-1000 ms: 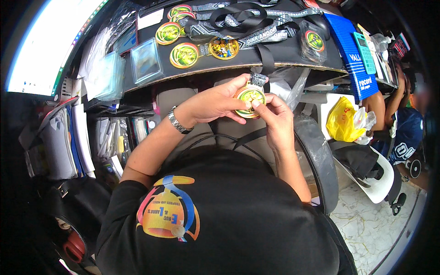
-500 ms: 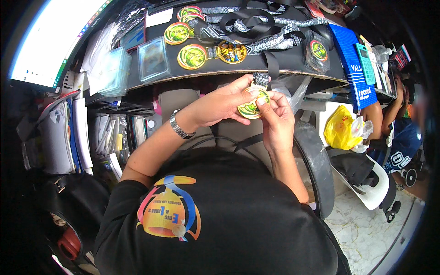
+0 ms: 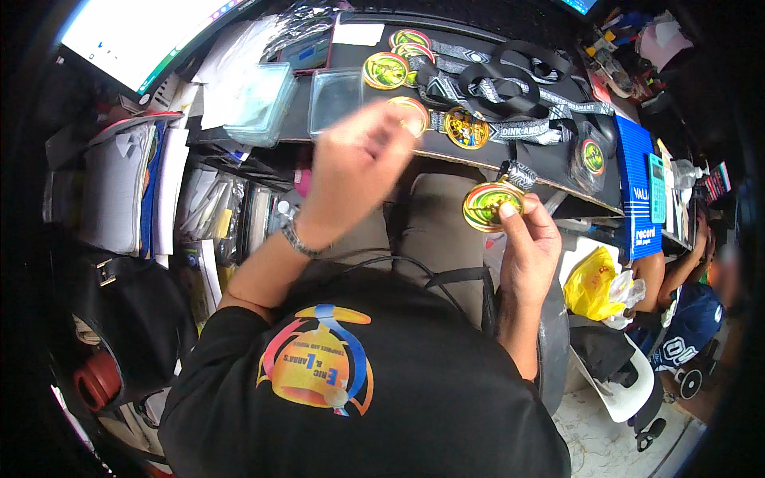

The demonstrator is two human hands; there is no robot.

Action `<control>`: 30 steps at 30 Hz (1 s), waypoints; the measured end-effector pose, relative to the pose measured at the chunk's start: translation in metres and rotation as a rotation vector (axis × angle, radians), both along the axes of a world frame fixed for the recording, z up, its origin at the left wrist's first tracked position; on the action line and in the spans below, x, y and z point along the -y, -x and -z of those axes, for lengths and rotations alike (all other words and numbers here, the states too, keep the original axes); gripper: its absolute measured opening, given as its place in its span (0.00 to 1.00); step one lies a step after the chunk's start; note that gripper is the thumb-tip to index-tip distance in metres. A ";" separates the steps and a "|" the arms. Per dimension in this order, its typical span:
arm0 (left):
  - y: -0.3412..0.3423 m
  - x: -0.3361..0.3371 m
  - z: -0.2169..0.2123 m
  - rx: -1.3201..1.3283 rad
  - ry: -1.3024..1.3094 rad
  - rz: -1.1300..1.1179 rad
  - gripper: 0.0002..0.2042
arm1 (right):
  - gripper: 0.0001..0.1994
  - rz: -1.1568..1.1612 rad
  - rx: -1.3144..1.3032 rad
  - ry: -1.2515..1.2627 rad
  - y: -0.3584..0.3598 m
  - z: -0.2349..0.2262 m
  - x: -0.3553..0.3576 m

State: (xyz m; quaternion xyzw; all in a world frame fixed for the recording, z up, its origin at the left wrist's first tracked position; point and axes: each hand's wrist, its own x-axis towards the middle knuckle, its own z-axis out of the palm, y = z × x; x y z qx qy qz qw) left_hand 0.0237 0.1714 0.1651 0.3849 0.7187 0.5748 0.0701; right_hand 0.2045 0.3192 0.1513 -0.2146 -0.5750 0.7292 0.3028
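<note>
In my right hand [image 3: 530, 251] is a round gold medal [image 3: 488, 206] with a green and yellow face and a red-green rim. The thumb presses on its face, and a black-and-white patterned ribbon [image 3: 518, 174] hangs from its top. My left hand [image 3: 347, 175], a metal watch on its wrist, reaches over the table's near edge and is blurred. Its fingers look curled, with the tips beside another gold medal [image 3: 414, 119] and a clear plastic case [image 3: 335, 92]; whether they grip anything is unclear. More medals [image 3: 386, 71] lie at the back, their ribbons [image 3: 510, 88] looped to the right.
Stacked clear cases [image 3: 261, 103] stand left of the single one, below a lit monitor [image 3: 143, 40]. A bagged medal [image 3: 591, 159], a blue record book [image 3: 635, 183] and a teal calculator [image 3: 657, 187] are on the right. A yellow plastic bag [image 3: 594, 283] sits near another person [image 3: 689, 311].
My left hand has let go of the medal and swung left to the table. The right hand keeps the medal, now lower and further right. The whole view has shifted.
</note>
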 end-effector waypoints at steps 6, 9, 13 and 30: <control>0.043 -0.005 0.004 -0.558 0.841 -0.544 0.26 | 0.03 -0.075 0.048 0.014 0.022 -0.006 0.009; 0.049 -0.005 0.007 -0.447 0.827 -0.500 0.24 | 0.04 -0.110 0.027 0.032 0.033 -0.006 0.012; 0.057 0.001 0.013 -0.493 0.691 -0.521 0.20 | 0.05 -0.142 0.062 0.028 0.049 -0.008 0.008; 0.072 0.013 0.020 -0.319 0.251 -0.461 0.28 | 0.07 -0.149 0.079 -0.017 0.182 -0.012 0.010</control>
